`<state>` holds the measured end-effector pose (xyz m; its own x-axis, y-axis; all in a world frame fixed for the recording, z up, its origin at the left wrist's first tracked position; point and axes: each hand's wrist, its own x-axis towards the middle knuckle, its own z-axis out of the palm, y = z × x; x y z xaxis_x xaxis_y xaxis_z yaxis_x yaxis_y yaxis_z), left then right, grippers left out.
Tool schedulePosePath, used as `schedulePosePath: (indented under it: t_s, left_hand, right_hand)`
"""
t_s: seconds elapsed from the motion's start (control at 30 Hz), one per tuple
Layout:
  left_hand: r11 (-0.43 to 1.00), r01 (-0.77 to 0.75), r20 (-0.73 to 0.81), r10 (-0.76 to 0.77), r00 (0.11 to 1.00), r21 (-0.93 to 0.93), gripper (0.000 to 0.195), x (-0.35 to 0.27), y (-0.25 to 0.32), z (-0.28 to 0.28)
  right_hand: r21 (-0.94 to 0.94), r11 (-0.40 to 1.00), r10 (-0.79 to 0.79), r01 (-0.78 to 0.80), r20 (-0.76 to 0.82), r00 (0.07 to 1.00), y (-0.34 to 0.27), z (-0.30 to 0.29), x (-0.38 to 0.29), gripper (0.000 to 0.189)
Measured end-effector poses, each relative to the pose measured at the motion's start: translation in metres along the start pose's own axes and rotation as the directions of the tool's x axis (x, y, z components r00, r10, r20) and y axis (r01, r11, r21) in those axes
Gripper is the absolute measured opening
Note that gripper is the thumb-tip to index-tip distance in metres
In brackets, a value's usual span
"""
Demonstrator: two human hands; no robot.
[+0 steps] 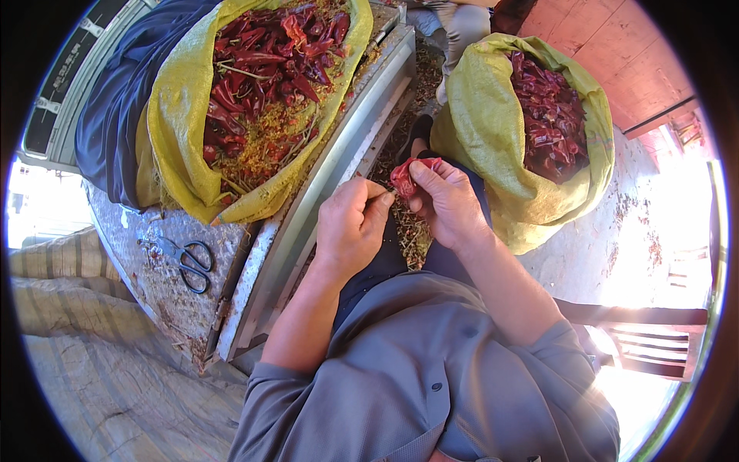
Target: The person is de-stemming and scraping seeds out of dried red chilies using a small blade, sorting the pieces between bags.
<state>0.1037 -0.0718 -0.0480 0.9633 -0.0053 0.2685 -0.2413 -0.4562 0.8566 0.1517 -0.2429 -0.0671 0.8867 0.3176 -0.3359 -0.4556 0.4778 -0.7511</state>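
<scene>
Between my hands, above my lap, is a dried red chili pepper. My right hand holds its body between thumb and fingers. The thumb and index finger of my left hand pinch at its left end, on what looks like the stem. To the left, a yellow woven sack stands open with dried red chilies, stems and yellow seeds in it. On the right, a second yellow woven sack holds dark red chilies.
Black-handled scissors lie on the worn metal surface at left. A metal ledge runs beside my left arm. Stems and debris cover the floor between the sacks. Another person's leg shows at the top. A wooden chair stands at right.
</scene>
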Motion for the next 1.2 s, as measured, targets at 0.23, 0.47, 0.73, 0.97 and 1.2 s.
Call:
schedulePosePath:
  t_s: [0.23,0.47,0.73,0.97,1.2]
  left_hand:
    - [0.927,0.243,0.117,-0.218,0.969,-0.285,0.012,0.000,0.000,0.000]
    - [0.987,0.160,0.132,-0.160,0.978,0.014,0.014,0.000,-0.005,-0.005]
    - [0.913,0.233,0.214,-0.167,0.962,-0.335,0.013,-0.008,-0.004,-0.011]
    - [0.516,0.305,0.278,-0.130,0.952,-0.800,0.023,-0.018,-0.019,-0.003]
    - [0.603,0.333,0.287,-0.175,0.942,-0.725,0.014,-0.015,-0.025,-0.006]
  right_hand:
    - [-0.060,0.998,0.008,-0.006,0.032,0.999,-0.001,0.000,0.000,0.017]
    - [-0.193,0.981,0.031,-0.012,0.101,0.994,-0.014,0.012,-0.015,0.019]
    - [-0.206,0.973,0.150,-0.109,0.194,0.969,-0.015,0.004,-0.010,0.018]
    - [0.188,0.929,0.245,-0.320,0.336,0.910,-0.012,0.009,-0.012,0.014]
    - [0.254,0.964,0.059,-0.079,0.085,0.995,-0.052,-0.033,-0.008,0.017]
